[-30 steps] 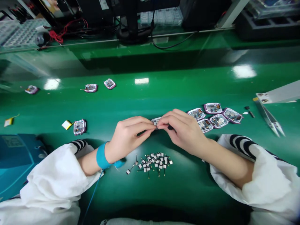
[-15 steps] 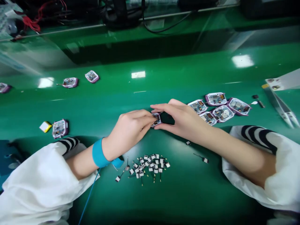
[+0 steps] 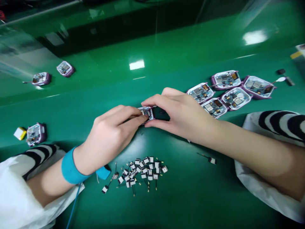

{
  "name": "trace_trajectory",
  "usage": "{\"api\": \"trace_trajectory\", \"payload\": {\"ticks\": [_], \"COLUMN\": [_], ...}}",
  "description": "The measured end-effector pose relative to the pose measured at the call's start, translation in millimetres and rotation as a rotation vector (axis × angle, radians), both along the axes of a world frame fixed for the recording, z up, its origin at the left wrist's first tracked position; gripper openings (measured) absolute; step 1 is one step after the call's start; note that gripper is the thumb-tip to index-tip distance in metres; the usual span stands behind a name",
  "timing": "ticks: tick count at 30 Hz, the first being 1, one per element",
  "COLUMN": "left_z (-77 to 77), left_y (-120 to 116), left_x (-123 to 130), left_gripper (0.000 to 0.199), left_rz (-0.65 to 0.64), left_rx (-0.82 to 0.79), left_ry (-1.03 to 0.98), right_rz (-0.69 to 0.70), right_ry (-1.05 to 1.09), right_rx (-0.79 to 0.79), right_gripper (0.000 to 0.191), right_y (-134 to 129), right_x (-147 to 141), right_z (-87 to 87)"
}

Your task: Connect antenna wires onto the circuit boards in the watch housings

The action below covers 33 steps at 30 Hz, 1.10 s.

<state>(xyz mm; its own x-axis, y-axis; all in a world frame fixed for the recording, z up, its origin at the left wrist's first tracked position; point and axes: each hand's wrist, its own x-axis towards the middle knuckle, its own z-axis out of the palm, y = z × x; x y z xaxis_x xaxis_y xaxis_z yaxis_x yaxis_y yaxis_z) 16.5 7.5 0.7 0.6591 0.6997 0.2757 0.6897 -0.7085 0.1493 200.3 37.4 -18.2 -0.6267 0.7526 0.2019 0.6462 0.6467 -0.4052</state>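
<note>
Between my hands sits a small circuit-board module [image 3: 146,112] in a clear casing. My left hand [image 3: 111,133] pinches it with thumb and fingertips. My right hand [image 3: 181,114] grips a glossy black piece [image 3: 161,113] that butts against the module's right side, and its fingers partly hide that piece. A heap of tiny white-and-black wired components [image 3: 139,171] lies below my hands. Several purple-edged boards [image 3: 214,107] lie just beyond my right hand, not touched by it.
A blue wrist strap [image 3: 71,170] with a blue cord [image 3: 73,206] circles my left wrist. On the green bench [image 3: 152,76] lie a purple-edged module [image 3: 36,133], a yellow-edged battery [image 3: 20,133], and further modules [image 3: 64,68] at the far left.
The view has tilted down, so the bench items sit higher in the picture. My hands have drawn the module and black piece together, and my right fingers have spread wider around the black piece.
</note>
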Motion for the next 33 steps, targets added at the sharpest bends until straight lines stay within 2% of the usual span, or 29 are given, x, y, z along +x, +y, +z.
{"api": "trace_trajectory", "payload": {"ticks": [6, 13, 33], "left_z": [1.5, 0.1, -0.8], "left_y": [0, 1, 0], "left_x": [0, -1, 1], "left_gripper": [0.012, 0.014, 0.014], "left_rz": [-0.013, -0.032, -0.064], "left_rx": [0.068, 0.024, 0.092], "left_ry": [0.020, 0.017, 0.046], "right_rz": [0.016, 0.026, 0.035], "right_ry": [0.016, 0.064, 0.089], "right_rx": [0.078, 0.142, 0.194], "right_gripper": [0.032, 0.029, 0.030], "right_y": [0, 2, 3], "right_x": [0, 2, 3], "right_z": [-2.0, -7.3, -8.5]}}
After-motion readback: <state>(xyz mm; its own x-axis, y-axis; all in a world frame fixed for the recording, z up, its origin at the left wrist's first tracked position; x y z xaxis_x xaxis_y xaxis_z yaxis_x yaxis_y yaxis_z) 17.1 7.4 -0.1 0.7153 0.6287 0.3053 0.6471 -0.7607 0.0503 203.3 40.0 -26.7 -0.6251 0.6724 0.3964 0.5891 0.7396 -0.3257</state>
